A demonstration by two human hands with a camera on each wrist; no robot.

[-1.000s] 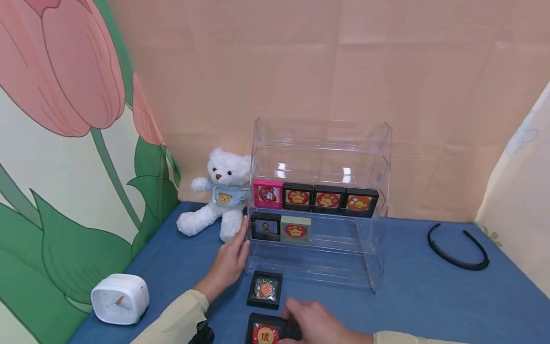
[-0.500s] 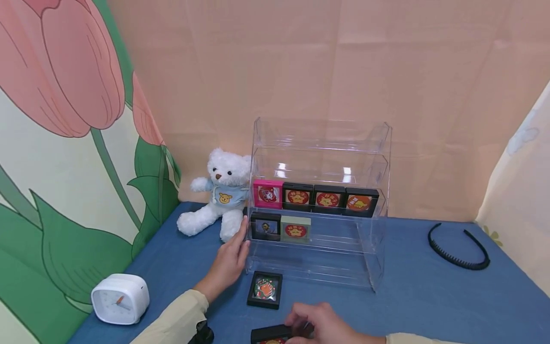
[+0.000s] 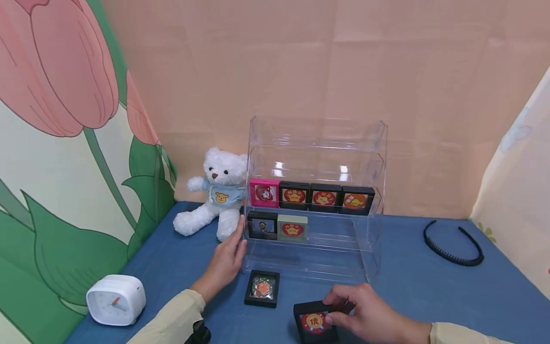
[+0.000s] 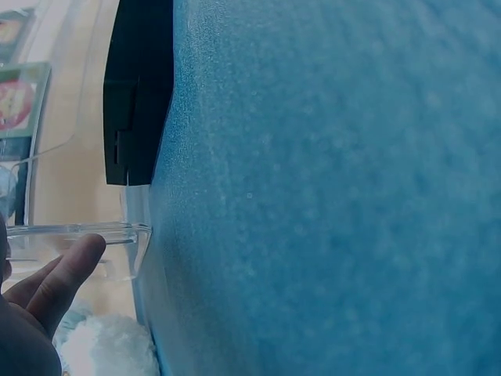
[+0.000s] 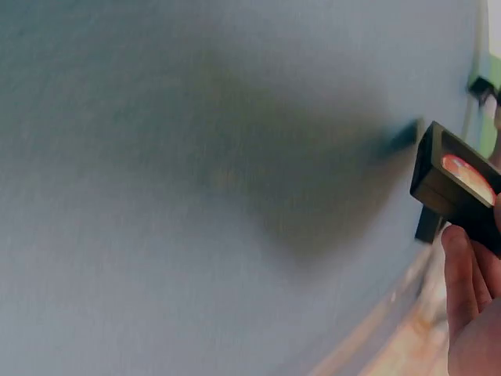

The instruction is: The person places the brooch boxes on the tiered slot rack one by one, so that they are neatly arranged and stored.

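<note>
My right hand pinches a black square display frame with a red round badge by its right side, at the front of the table. In the right wrist view the frame is held above the cloth by the thumb and fingers. My left hand rests with extended fingers against the left side of a clear acrylic tiered rack. The left wrist view shows those fingers along the rack's clear edge. Another black frame lies on the table before the rack.
One rack tier bears a pink frame and several black ones; the tier below has a black frame and a pale green one. A white bear sits left. A clock and black headband stand farther out.
My right hand has tipped up the frame with the red badge and carried it to the right; the badge now faces me. The left hand stays against the rack. The head view shifts slightly.
</note>
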